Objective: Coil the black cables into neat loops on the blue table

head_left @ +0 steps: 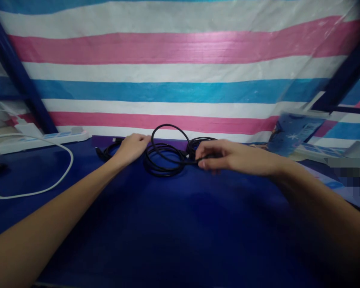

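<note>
My left hand [133,147] lies low at the back of the desk, its fingers curled and mostly hidden behind its back; I cannot make out what is in them. Just left of it, a small black cable [105,154] with a metal-tipped plug [117,140] passes behind the wrist. My right hand [217,156] pinches a black cable [165,173] near one end, between thumb and fingers. This cable lies in loose loops between both hands, with one loop standing up. Behind the right fingers, another coil of black cable [202,139] is partly covered.
A white power strip [45,141] and a white cable [66,176] are on the left of the blue desk [168,236]. A blue printed pouch [297,134] stands at the right, near another strip [318,151]. Striped sheeting [168,48] hangs behind.
</note>
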Motion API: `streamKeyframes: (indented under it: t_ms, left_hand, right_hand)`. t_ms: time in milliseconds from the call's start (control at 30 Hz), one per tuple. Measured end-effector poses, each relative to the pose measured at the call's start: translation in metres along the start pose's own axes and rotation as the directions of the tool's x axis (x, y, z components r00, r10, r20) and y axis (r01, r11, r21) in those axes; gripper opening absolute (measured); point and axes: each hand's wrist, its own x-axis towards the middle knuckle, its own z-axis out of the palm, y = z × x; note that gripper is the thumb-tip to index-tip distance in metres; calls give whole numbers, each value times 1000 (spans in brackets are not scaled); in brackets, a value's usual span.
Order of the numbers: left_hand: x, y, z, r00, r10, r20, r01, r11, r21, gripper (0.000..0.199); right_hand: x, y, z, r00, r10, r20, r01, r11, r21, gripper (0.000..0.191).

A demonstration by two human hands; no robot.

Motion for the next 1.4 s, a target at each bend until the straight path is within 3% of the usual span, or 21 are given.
streamKeyframes:
  t_ms: [67, 133, 200, 233, 267, 333, 400, 433, 533, 633, 733, 800, 900, 1000, 1067, 1167, 1267, 1333, 1400]
  left_hand:
    - [-4, 8, -2, 984, 129, -122, -129, 992, 14, 30]
    - [-11, 16, -1, 918, 336, -209, -332, 942, 55, 35]
    - [-20, 24, 3, 824, 529, -205, -511, 849, 134, 42]
    - [-25, 28, 6, 790, 586, -178, -565, 810, 156, 44]
    - [-30, 31, 10, 784, 605, -141, -589, 796, 139, 43]
    - [-36, 36, 19, 843, 534, -60, -537, 843, -43, 38]
    - [-39, 37, 28, 924, 377, 64, -336, 880, -336, 36]
    - [-39, 37, 31, 944, 301, 139, -206, 861, -465, 34]
    - [-38, 35, 33, 950, 133, 283, 105, 716, -690, 34]
    - [-34, 36, 26, 964, -32, 264, 241, 531, -813, 55]
    - [-31, 40, 13, 970, -83, 227, 240, 443, -864, 55]
    - [-31, 44, 7, 968, -38, 249, 237, 465, -853, 36]
    - [-33, 48, 7, 941, 20, 338, 262, 590, -763, 4]
    - [-40, 49, 15, 907, 38, 420, 295, 654, -697, 18]
    - [-44, 51, 21, 899, 37, 436, 313, 642, -700, 31]
    - [-47, 53, 24, 940, 33, 339, 255, 593, -764, 43]
    - [-43, 53, 20, 995, 3, 99, 82, 524, -847, 48]
    - [-40, 53, 17, 1000, -18, 3, 12, 502, -865, 49]
    - [-40, 52, 17, 1000, -9, 6, 10, 501, -865, 47]
  right_hand:
    - [1, 1, -2, 983, -32, -180, 56, 989, 134, 14]
    - [3, -1, 0, 941, -55, -335, 161, 941, 298, 13]
    - [5, -4, 4, 897, -64, -437, 266, 868, 420, 14]
    - [6, -5, 7, 884, -69, -463, 301, 841, 449, 16]
    - [6, -6, 10, 878, -74, -473, 320, 825, 466, 19]
    - [8, -8, 15, 895, -76, -440, 311, 814, 491, 22]
    - [10, -7, 20, 943, -73, -325, 233, 841, 487, 20]
    - [12, -6, 22, 967, -69, -243, 178, 871, 458, 20]
    - [16, 0, 26, 998, -53, -25, 58, 966, 252, 23]
    - [17, 6, 23, 994, -48, 100, 49, 999, -13, 21]
    - [15, 10, 14, 989, 69, 128, -43, 980, -196, 18]
    - [13, 11, 6, 989, 145, 20, -140, 977, -158, 20]
    - [11, 12, -4, 945, 219, -243, -175, 966, 189, 23]
    - [14, 17, -4, 873, 273, -404, -24, 851, 524, 14]
    - [19, 20, 4, 876, 266, -402, 40, 791, 611, 8]
    - [30, 18, 26, 894, 250, -371, 95, 705, 703, 6]
    - [38, 5, 52, 900, 301, -315, 84, 589, 804, 5]
    - [41, -5, 68, 910, 310, -276, 50, 579, 814, 6]
    - [42, -13, 79, 895, 315, -315, 70, 599, 798, 11]
